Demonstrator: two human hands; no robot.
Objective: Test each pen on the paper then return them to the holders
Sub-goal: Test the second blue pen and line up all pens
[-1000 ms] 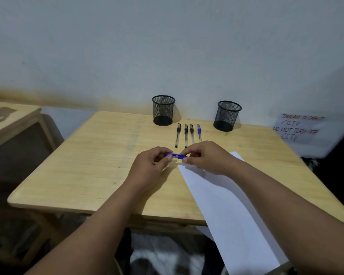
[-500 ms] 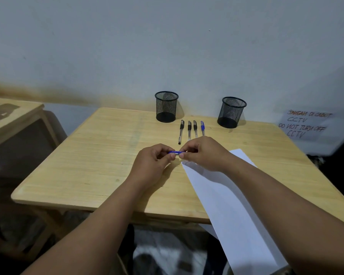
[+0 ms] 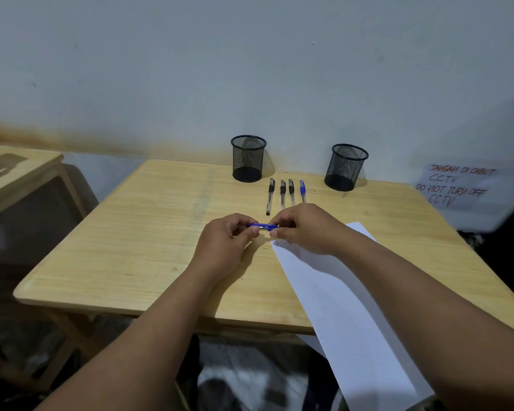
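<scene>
head view, centre of the frame: the left hand (image 3: pixel 224 243) and the right hand (image 3: pixel 304 228) meet just above the table (image 3: pixel 137 238), each with fingers pinched onto one end of a blue pen (image 3: pixel 263 226) that lies level between them. only a short stretch of the pen shows between the fingertips. the right hand hovers over the top corner of a white sheet of paper (image 3: pixel 339 307), where a faint scribble (image 3: pixel 281 242) sits just below the knuckles; the sheet runs diagonally to the lower right of the frame and hangs past the near table edge.

just above the hands, four pens lie side by side on the wood, pointing up and down the picture: three with black caps (image 3: pixel 269 195) (image 3: pixel 282 194) (image 3: pixel 291 191) and, rightmost, one with a blue cap (image 3: pixel 302 190), its lower end hidden behind the right hand. above them stand two black mesh holders, upright, one at upper centre (image 3: pixel 248 158) and one to its right (image 3: pixel 345 167), well apart, both showing nothing inside.

at the right edge a handwritten note (image 3: pixel 457 185) reads "do not turn off cctv". a second wooden table (image 3: pixel 18 170) sits at the left edge.
</scene>
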